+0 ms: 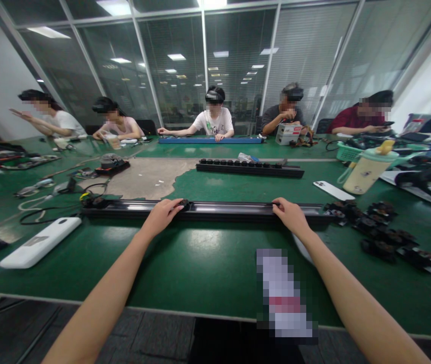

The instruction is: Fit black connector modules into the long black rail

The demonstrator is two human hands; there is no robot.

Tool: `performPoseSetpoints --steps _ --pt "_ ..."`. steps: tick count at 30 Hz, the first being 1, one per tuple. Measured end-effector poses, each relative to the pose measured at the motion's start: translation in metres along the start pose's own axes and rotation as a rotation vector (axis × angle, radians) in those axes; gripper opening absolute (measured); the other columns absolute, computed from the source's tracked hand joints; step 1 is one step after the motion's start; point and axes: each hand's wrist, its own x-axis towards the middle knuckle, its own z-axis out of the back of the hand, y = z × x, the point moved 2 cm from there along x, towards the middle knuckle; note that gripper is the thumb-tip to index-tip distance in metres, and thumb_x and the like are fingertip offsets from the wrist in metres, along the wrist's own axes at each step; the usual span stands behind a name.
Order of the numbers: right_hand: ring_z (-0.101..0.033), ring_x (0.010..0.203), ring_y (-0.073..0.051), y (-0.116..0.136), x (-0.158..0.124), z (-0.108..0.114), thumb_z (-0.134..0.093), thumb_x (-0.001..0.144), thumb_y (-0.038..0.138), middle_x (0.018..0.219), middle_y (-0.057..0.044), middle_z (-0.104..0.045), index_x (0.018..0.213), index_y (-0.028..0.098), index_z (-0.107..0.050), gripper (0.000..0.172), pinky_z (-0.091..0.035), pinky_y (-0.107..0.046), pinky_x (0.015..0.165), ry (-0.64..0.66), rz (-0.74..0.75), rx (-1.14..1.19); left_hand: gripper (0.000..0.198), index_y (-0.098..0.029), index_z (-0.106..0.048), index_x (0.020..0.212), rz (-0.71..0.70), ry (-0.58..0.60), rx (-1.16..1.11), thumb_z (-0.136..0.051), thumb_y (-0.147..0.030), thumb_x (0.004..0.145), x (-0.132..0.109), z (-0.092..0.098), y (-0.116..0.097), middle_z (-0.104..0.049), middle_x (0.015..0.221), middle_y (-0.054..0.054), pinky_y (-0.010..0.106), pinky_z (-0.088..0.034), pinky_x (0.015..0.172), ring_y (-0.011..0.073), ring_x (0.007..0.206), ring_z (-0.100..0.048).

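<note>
Glass partitions [234,65] back a broad green table [207,283]. Across it, in front of the person, lies a long black bar [230,217] with a shiny channel; it looks stiff, fairly weighty and slick along its sides, best held by both long edges, well apart. Near its right end sit loose black parts [379,251]. The right hand [291,216] has its fingertips together at the far rim, whether gripping cannot be told; the left hand [162,211] pinches a small black piece [186,205] at the channel.
</note>
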Motion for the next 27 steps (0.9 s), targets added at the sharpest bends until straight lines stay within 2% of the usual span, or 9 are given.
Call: performPoseSetpoints --steps 15,27 --pt "-0.064 0.072 -0.021 0.000 0.000 -0.001 -0.046 0.091 0.032 0.078 -0.005 -0.070 0.109 0.019 -0.068 0.031 -0.041 -0.029 0.068 -0.004 -0.010 0.007 0.051 -0.020 -0.063 0.130 -0.015 0.014 -0.010 -0.041 -0.053 0.098 0.000 0.001 -0.004 -0.069 0.119 0.012 0.042 -0.047 0.100 0.0251 0.109 -0.061" --pt "-0.063 0.073 -0.021 0.002 0.000 0.001 -0.047 0.091 0.033 0.078 -0.005 -0.070 0.110 0.019 -0.068 0.032 -0.042 -0.030 0.070 0.015 -0.027 0.022 0.052 -0.017 -0.061 0.132 -0.012 0.029 0.001 -0.037 -0.049 0.099 -0.002 0.009 -0.019 -0.067 0.124 0.013 0.043 -0.044 0.104 0.0259 0.115 -0.059"
